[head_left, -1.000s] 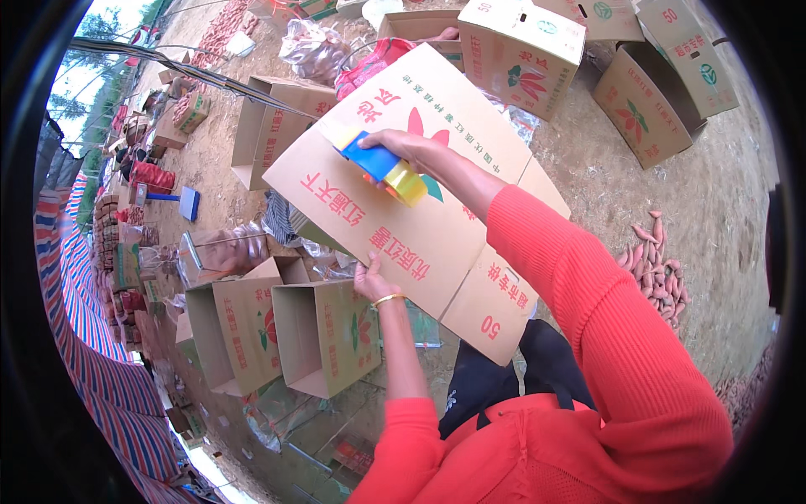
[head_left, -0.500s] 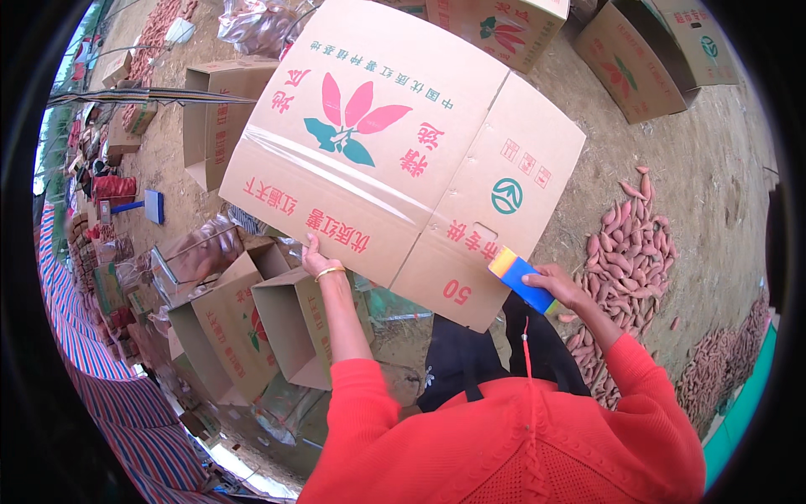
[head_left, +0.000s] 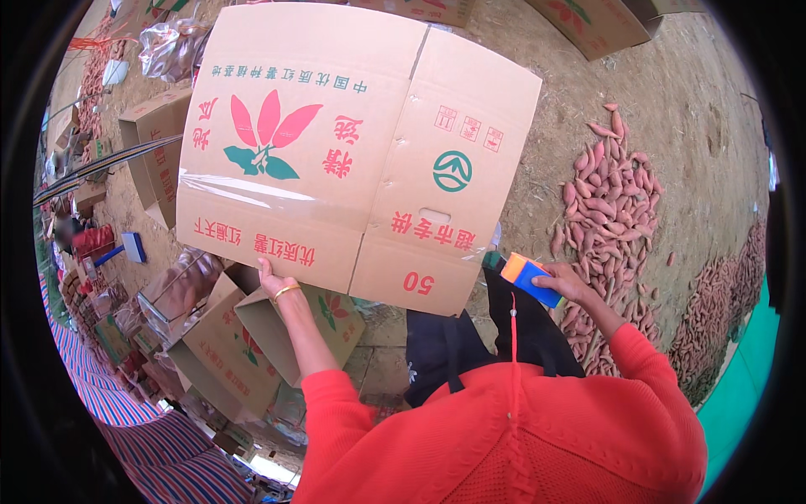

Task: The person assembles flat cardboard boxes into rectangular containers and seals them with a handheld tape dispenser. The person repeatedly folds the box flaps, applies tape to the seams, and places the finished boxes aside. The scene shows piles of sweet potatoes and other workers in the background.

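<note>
My left hand (head_left: 279,283), a gold-coloured bangle at its wrist, grips the lower edge of a brown cardboard carton (head_left: 336,160), which is folded flat and held up before me. Pink and green print covers the carton's face, and a strip of clear, shiny tape (head_left: 243,193) crosses its left panel. A cut-out hand slot shows in the right panel. To the right of the carton, clear of its edge, my right hand (head_left: 567,284) is closed round a blue block-shaped tool (head_left: 533,279) with an orange end. The exact kind of this tool cannot be made out.
Reddish sweet potatoes (head_left: 613,210) lie heaped on the ground at the right, with a larger spread (head_left: 722,311) beyond. Opened cartons (head_left: 231,349) stand at lower left, others at the top. A dark strap (head_left: 109,168) crosses at left. A striped sheet (head_left: 159,445) lies lower left.
The flat carton has shifted left and slightly down in view, with my left hand still on its edge. My right hand and the blue tool now stand apart from the carton.
</note>
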`<state>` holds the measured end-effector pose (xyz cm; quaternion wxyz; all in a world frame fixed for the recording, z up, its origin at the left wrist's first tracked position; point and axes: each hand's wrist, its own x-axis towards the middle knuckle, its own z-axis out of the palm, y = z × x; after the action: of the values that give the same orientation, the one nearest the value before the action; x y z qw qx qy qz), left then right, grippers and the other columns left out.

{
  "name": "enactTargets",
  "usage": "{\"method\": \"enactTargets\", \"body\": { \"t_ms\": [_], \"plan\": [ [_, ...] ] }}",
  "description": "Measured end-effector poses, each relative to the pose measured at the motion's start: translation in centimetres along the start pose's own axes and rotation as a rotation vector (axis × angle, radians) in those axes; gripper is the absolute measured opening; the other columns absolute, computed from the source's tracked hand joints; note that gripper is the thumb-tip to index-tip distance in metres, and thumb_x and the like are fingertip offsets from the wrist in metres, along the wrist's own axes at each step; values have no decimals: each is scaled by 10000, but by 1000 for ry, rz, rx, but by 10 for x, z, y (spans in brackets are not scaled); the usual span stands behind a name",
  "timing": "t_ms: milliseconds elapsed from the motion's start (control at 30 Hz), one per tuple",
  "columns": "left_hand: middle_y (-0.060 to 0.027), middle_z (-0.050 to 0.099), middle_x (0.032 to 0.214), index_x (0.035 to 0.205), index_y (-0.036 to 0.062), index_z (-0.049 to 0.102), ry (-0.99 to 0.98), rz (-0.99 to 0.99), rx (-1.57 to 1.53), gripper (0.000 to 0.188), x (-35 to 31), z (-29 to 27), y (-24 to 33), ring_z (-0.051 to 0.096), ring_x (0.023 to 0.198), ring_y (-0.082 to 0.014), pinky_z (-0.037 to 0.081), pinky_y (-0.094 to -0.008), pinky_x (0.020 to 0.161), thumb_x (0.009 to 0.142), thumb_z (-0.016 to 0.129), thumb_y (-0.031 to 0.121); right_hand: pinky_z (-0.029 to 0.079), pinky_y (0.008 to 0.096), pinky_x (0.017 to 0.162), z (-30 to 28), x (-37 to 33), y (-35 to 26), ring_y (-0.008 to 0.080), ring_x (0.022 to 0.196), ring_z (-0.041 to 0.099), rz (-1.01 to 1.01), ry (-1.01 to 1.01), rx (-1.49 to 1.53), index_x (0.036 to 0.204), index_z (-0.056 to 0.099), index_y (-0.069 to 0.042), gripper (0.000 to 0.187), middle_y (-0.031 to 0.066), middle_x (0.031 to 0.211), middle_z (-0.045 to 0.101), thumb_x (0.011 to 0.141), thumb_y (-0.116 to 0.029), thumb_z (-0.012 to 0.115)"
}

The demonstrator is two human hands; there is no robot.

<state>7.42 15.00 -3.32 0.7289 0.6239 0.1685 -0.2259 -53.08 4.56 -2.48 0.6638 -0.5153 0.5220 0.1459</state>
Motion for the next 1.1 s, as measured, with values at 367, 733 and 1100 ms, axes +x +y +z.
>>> {"method": "enactTargets", "body": {
  "t_ms": [367, 733, 1100],
  "plan": [
    [-171, 553, 1189, 1250, -22, 469, 70, 18, 246, 425, 4, 6, -2, 562, 1058, -309, 457, -492, 943, 942, 508, 268, 459, 385, 743, 24, 74, -2, 281, 833, 607, -71, -67, -122, 989, 606, 13, 639, 184, 874, 625, 760, -583, 605],
    [-154, 496, 1273, 1333, 53, 382, -4, -104, 365, 514, -31, 18, -48, 555, 1086, -321, 494, -498, 904, 983, 304, 421, 488, 368, 831, 72, 142, -11, 263, 962, 620, -45, 263, 509, 1171, 571, -1, 503, 164, 1088, 629, 877, -408, 541],
    [-203, 496, 1164, 1178, -42, 367, 238, 199, 718, 531, -17, 21, -44, 596, 944, -278, 559, -392, 768, 948, 450, 430, 534, 329, 685, 29, 94, -65, 196, 717, 641, -116, 361, 1035, 1010, 530, -33, 535, 99, 801, 631, 835, -533, 606]
  ]
}}
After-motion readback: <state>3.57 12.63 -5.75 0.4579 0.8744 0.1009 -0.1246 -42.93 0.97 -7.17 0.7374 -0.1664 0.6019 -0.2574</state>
